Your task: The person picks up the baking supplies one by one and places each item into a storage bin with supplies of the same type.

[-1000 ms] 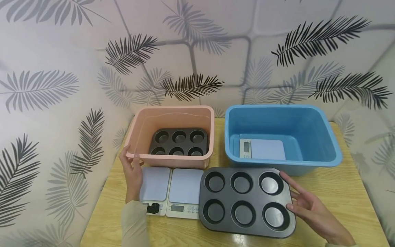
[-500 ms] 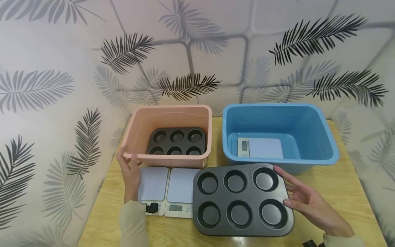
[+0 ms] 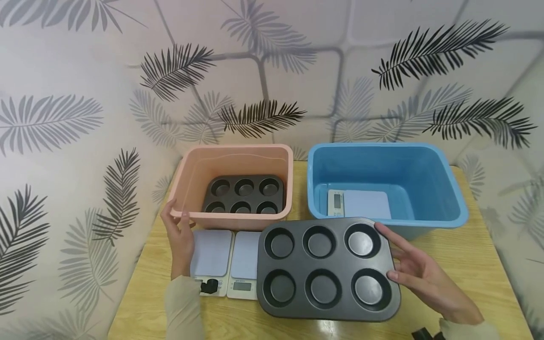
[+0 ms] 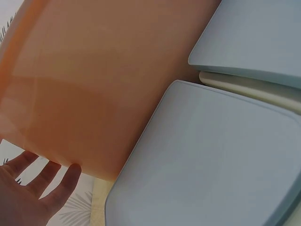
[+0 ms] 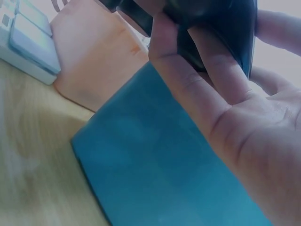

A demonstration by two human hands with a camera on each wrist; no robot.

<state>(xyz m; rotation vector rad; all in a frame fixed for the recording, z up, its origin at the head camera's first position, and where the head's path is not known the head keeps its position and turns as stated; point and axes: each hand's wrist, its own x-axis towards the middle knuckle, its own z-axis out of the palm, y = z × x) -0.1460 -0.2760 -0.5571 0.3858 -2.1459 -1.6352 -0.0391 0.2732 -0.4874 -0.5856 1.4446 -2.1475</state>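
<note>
The right hand (image 3: 425, 276) gripped the muffin tin (image 3: 321, 265) by one end; its far end could have dropped onto the scale (image 3: 244, 257). The left hand (image 3: 180, 241) gripped the pink bin (image 3: 238, 216).

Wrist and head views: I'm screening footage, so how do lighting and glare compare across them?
Head view: bright and fairly even, the muffin pan clear, with a glare patch on the table near its lower edge; left wrist: dim, the wall of the pink bin unevenly shaded; right wrist: hazy and bluish, washed out at upper right, dark under the muffin pan.
</note>
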